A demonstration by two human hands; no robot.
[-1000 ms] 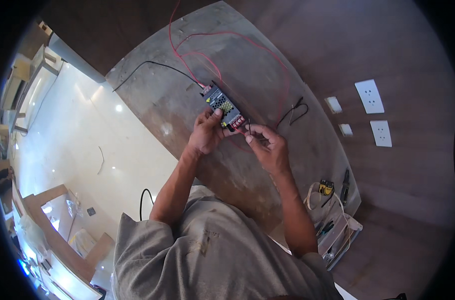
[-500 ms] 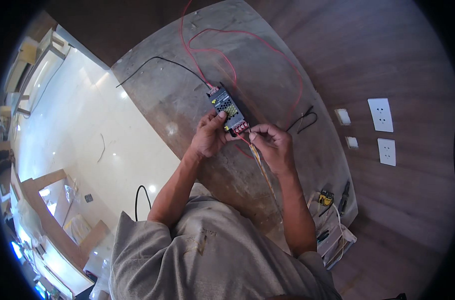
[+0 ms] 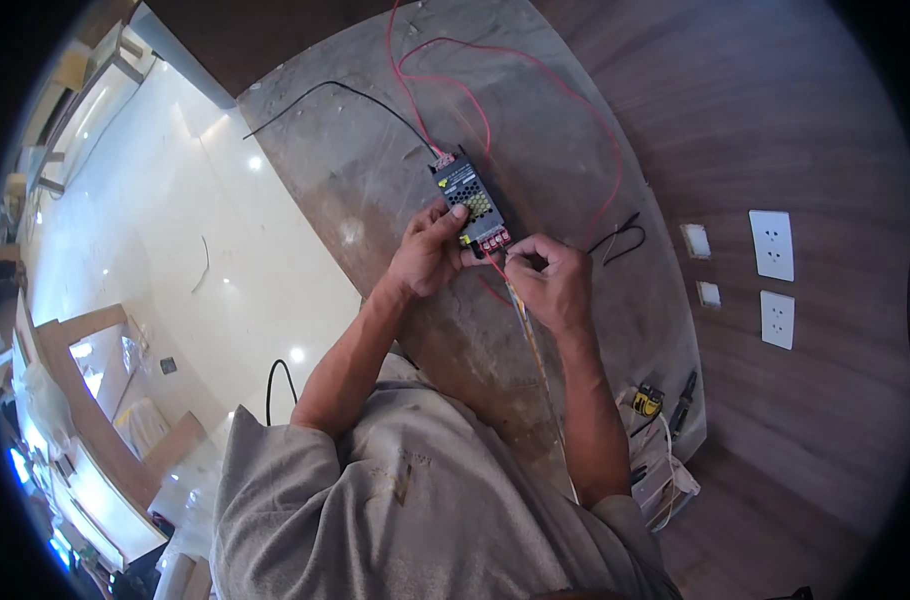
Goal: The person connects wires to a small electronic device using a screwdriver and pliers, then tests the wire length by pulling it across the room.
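A small black power supply (image 3: pixel 484 205) with a perforated metal case is gripped by my left hand (image 3: pixel 427 252), thumb across its face and fingers beneath. Red screw terminals (image 3: pixel 495 240) line its near end. My right hand (image 3: pixel 555 285) is closed in a pinch beside these terminals, on what looks like a thin dark wire, mostly hidden by the fingertips. One red wire (image 3: pixel 496 266) runs from the terminals toward a narrow LED strip (image 3: pixel 534 345) hanging below the right hand. From the far end come a black wire (image 3: pixel 350 90) and a long looping red wire (image 3: pixel 615 150).
The worn grey-brown surface (image 3: pixel 315 170) lies under my hands. Right of it stands a wood-grain panel (image 3: pixel 835 400) with two white sockets (image 3: pixel 772 245) and cutouts. A yellow-black tool (image 3: pixel 648 402) and a dark-handled tool (image 3: pixel 684 400) lie at the near right. Glossy floor (image 3: pixel 265 260) extends left.
The view has shifted slightly, so the surface and sockets sit differently in it. My right fingertips stay at the terminals, fingers a little more curled. The left grip on the power supply is unchanged.
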